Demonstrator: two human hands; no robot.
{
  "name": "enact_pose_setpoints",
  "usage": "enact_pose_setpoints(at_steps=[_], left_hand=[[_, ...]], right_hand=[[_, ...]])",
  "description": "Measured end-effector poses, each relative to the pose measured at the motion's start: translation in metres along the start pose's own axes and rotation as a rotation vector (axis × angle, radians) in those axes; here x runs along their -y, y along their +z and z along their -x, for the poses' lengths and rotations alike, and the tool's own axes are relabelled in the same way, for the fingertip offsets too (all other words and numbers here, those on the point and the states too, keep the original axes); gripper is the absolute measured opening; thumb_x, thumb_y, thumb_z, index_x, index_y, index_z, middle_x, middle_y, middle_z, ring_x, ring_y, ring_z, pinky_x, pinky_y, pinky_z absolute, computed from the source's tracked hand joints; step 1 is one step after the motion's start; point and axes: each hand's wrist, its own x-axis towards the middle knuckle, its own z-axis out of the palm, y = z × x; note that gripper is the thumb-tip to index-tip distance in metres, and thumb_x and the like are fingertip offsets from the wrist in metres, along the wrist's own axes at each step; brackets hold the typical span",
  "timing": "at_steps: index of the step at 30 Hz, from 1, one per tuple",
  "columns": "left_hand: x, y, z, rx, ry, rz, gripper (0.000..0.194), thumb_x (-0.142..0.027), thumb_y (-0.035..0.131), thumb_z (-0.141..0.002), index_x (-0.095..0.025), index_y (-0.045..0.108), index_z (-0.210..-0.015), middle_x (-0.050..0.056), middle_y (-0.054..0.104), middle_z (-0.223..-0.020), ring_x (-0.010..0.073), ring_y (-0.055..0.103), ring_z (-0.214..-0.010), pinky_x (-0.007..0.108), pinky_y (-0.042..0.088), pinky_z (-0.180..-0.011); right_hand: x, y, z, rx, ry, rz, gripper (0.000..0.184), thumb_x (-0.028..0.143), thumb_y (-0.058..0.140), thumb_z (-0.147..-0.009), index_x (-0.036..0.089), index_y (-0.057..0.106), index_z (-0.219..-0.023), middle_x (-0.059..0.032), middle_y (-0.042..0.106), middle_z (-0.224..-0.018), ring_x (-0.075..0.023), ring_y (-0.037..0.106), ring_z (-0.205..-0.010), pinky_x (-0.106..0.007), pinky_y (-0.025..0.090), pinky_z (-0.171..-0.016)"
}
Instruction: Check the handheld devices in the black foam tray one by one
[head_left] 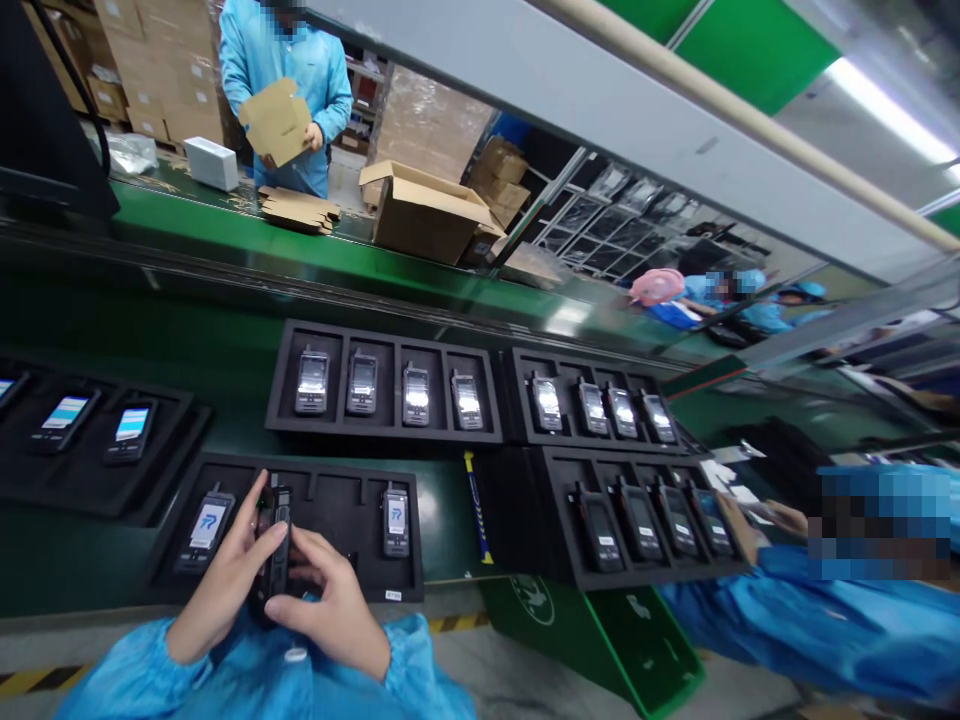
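Black handset [274, 545] — left hand [225, 585], right hand [334, 600]

Very little in front of me can actually be read. The handset [205, 527] lying at the left end of the black foam tray [339, 585] shows a blue slanted logo on its lit screen, and the handset [396, 520] further right in that tray shows the same mark, but I cannot make out letters in either. A small white label [393, 595] on the tray's front edge and the round white emblem [532, 599] on the green panel below the surface are too small or blurred to read.
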Motion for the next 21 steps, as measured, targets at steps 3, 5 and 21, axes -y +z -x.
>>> enact_pose_setpoints(at_steps=[3, 5, 21], left_hand=[[-0.006, 0.000, 0.002, -0.006, -0.021, 0.018, 0.101, -0.067, 0.074, -0.070, -0.037, 0.027, -0.154, 0.003, 0.045, -0.154, 0.0290, 0.043, -0.141, 0.042, 0.035, -0.119], [-0.008, -0.001, 0.002, -0.009, -0.043, 0.034, 0.107, -0.072, 0.076, -0.064, -0.040, 0.027, -0.153, 0.002, 0.043, -0.156, 0.0289, 0.042, -0.142, 0.044, 0.031, -0.122], [-0.001, -0.003, 0.010, -0.027, 0.082, -0.024, 0.088, -0.067, 0.065, -0.079, -0.047, 0.023, -0.153, -0.008, 0.026, -0.164, 0.0262, 0.023, -0.152, 0.040, 0.015, -0.127]], right_hand=[[0.010, -0.002, 0.000, 0.042, -0.052, 0.055, 0.064, 0.060, 0.080, -0.081, 0.034, 0.061, -0.136, -0.0024, 0.061, -0.136, -0.0286, 0.059, -0.119, -0.036, 0.053, -0.090], [0.011, -0.002, -0.001, 0.037, -0.084, 0.099, 0.054, 0.059, 0.075, -0.086, 0.035, 0.063, -0.133, -0.0010, 0.064, -0.132, -0.0277, 0.062, -0.116, -0.036, 0.054, -0.088], [-0.015, 0.008, -0.006, -0.011, 0.200, -0.449, 0.081, 0.072, 0.077, -0.075, 0.032, 0.055, -0.142, -0.0068, 0.059, -0.133, -0.0256, 0.066, -0.099, -0.041, 0.058, -0.081]])
